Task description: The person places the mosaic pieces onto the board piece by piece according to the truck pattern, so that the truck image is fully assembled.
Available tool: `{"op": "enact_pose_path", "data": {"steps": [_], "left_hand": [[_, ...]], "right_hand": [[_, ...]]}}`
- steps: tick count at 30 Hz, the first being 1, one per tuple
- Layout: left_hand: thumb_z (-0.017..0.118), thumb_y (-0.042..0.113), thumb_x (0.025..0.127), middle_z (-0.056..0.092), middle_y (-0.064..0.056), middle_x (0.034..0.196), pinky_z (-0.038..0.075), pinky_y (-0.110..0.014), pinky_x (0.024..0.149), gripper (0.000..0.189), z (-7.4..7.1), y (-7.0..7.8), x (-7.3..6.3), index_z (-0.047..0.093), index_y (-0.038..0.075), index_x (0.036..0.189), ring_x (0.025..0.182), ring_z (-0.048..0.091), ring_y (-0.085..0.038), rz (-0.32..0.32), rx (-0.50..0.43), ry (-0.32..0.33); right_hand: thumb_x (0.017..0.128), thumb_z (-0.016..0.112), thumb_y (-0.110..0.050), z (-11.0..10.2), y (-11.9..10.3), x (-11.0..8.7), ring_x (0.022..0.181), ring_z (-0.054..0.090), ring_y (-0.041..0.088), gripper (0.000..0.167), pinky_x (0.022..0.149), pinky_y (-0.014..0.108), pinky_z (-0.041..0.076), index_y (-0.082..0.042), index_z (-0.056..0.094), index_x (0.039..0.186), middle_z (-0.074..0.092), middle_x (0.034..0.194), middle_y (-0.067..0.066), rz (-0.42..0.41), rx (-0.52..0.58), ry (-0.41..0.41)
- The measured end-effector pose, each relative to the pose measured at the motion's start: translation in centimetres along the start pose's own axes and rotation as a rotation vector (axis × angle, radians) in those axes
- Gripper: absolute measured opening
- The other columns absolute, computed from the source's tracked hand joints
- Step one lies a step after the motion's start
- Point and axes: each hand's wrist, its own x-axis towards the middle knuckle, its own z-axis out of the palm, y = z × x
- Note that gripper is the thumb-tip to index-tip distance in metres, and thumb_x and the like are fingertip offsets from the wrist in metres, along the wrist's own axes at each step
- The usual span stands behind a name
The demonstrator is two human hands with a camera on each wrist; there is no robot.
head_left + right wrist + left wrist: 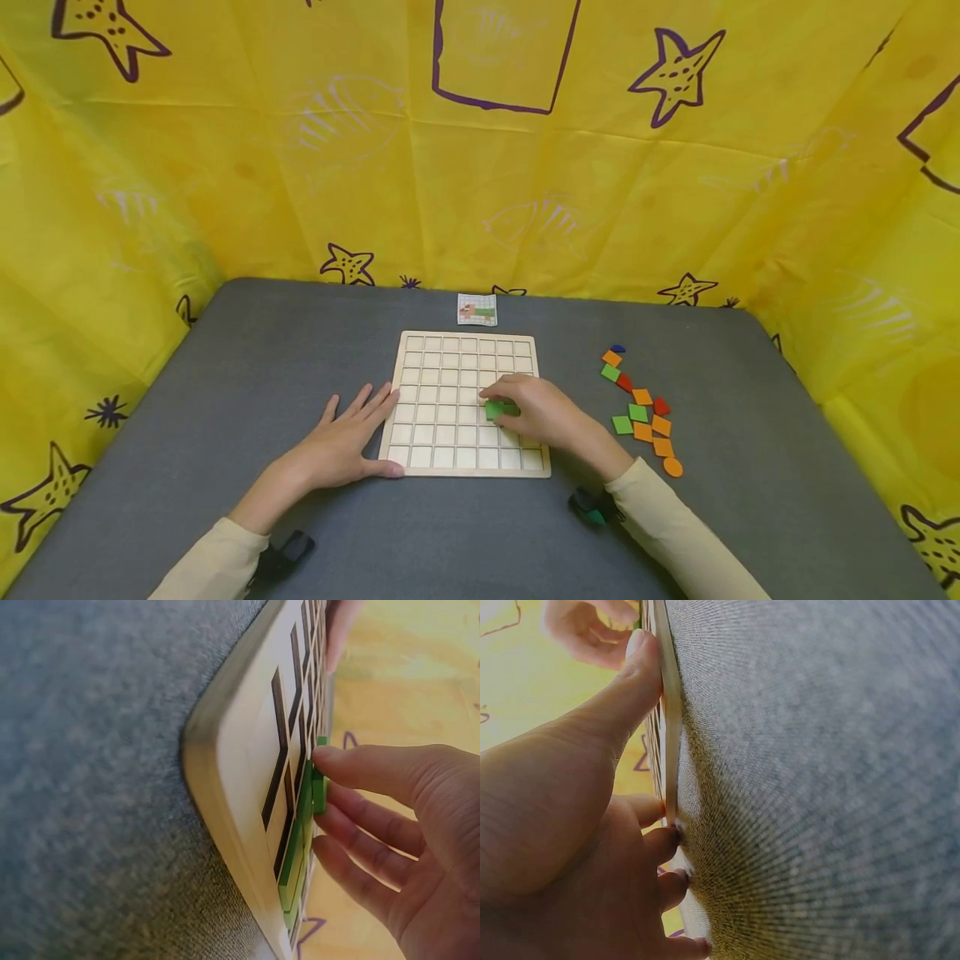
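A light wooden grid board [446, 434] lies on the grey table. My left hand [337, 450] rests at its left side, fingers spread and fairly straight along the edge, thumb on the near left corner. Over the right half of the board, my right hand [543, 411] pinches a green square tile [321, 793] between thumb and fingers. Below that tile, more green tiles [291, 871] sit in the board's cells, as the right wrist view shows. From the head view, the right hand partly covers the green pieces.
Loose orange, green, red and blue tiles lie scattered right of the board, among them an orange round piece [672, 467] and a green square [622, 425]. Behind the board is a small picture card [477, 310]. A yellow patterned cloth [450, 192] hangs around the table.
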Motion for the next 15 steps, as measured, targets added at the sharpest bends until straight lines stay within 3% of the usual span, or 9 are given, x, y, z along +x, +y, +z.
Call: {"op": "enact_pose_path", "data": {"steps": [15], "left_hand": [[0.070, 0.064, 0.077, 0.016, -0.016, 0.162, 0.001, -0.071, 0.108, 0.110, 0.1, -0.3, 0.0, 0.020, 0.007, 0.157, 0.147, 0.010, -0.043, 0.011, -0.009, 0.002]], "right_hand": [[0.085, 0.078, -0.014, 0.2, 0.3, 1.5, 0.097, 0.064, 0.014, 0.032, 0.086, 0.032, 0.052, -0.009, 0.072, 0.116, 0.071, 0.108, 0.000, 0.033, 0.018, -0.004]]}}
